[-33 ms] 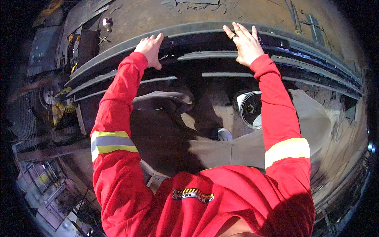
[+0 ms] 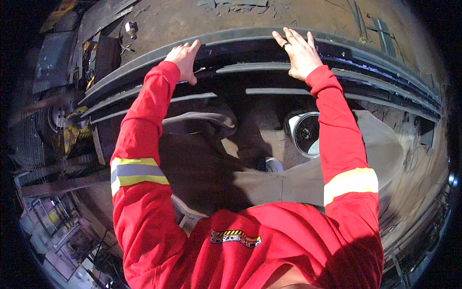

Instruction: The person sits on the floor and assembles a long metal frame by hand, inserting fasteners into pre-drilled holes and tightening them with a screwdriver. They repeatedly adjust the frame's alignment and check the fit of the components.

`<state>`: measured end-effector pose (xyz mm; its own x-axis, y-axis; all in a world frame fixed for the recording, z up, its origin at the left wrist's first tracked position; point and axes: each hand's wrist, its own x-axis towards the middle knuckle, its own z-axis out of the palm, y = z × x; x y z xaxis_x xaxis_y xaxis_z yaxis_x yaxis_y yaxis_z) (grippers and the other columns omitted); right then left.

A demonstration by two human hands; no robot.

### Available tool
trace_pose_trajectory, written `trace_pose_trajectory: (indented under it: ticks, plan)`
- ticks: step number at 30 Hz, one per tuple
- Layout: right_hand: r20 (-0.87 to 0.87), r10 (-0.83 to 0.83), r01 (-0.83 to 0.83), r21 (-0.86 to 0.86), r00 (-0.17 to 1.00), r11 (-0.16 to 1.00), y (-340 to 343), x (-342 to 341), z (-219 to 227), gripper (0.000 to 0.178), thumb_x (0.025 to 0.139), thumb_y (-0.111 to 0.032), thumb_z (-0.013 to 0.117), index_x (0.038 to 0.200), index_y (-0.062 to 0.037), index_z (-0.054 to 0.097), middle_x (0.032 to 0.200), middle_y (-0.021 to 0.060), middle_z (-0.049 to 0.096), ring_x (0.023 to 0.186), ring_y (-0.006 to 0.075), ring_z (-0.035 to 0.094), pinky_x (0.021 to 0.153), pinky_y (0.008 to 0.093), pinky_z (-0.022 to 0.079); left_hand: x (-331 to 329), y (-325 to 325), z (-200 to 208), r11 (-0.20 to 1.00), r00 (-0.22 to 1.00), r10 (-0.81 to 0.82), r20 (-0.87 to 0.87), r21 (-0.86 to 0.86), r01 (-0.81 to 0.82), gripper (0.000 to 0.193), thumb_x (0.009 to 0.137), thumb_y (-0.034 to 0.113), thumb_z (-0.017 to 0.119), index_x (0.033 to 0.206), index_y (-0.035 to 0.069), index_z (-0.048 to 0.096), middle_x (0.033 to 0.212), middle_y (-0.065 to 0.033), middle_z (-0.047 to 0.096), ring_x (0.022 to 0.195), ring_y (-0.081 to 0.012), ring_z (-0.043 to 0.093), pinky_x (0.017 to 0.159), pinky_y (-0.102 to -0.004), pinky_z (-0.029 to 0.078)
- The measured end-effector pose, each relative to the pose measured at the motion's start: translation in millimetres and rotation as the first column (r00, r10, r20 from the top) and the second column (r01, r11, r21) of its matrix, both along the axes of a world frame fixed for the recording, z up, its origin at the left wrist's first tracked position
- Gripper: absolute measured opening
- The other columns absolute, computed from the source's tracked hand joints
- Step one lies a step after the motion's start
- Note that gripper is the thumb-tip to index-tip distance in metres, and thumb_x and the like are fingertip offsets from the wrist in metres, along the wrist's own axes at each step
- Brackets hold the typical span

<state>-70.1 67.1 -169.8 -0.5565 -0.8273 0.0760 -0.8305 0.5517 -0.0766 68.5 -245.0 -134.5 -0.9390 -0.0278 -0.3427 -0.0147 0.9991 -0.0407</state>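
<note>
Several long dark metal bars with pale grey edges point(image 2: 240, 32) run left to right in front of me. My left hand point(image 2: 183, 62) lies over the far bar, its thumb stretched well apart from the fingers. Some of its fingers bend over the far side, so their tips are partly hidden. Farther right, my right hand point(image 2: 302, 55) rests over the same bar with fingers spread and a dark ring on one. I cannot tell how firmly either hand presses. Neither hand shows a separate object in it.
A round white-rimmed container point(image 2: 294, 126) stands beside my right forearm. A small white object point(image 2: 274, 165) shows between my legs. At the left are a wheel point(image 2: 58, 117) and yellow material point(image 2: 77, 137). A small bottle-like object point(image 2: 130, 30) lies on the brown ground beyond the bars.
</note>
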Motion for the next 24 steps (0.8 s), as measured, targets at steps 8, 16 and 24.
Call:
trace_pose_trajectory:
  ticks: [8,16,24]
  plan:
    - [0.354,-0.026,-0.086,0.297,0.935,0.951,-25.1,-41.8,31.4,0.112,0.049,-0.014,0.081,0.146,-0.0166,0.024,0.146,0.0198,0.030,0.135,0.0332,0.030,0.108,0.0587,0.023,-43.2,-18.1,5.2,0.975,0.974,0.035,0.225,0.207,-0.083,0.092,0.042,0.020,0.083,0.125,0.006,0.047,0.115,-0.0192,0.055,0.109,-0.0338,0.054,0.092,-0.0405,0.045]
    - [0.076,0.057,-0.047,-0.127,0.995,0.991,-10.0,-47.2,3.2,0.086,0.050,-0.015,0.081,0.130,-0.0123,0.050,0.137,0.0179,0.041,0.130,0.0334,0.035,0.108,0.0457,0.030,19.2,21.7,4.1,0.983,0.960,-0.149,-0.239,0.069,0.170,0.053,0.066,0.018,0.072,0.115,0.006,0.057,0.112,-0.0136,0.056,0.107,-0.0325,0.053,0.092,-0.0417,0.043]
    - [0.246,-0.231,0.259,-0.089,0.941,0.962,-4.7,-18.8,-1.4,0.025,0.072,-0.006,0.063,0.096,-0.0121,0.069,0.097,0.0172,0.066,0.094,0.0339,0.063,0.084,0.0429,0.049,-17.5,20.5,-13.0,0.978,0.979,-0.045,-0.198,0.192,0.083,0.027,0.065,0.010,0.063,0.092,0.004,0.064,0.087,-0.0188,0.065,0.088,-0.0368,0.062,0.079,-0.0432,0.050]
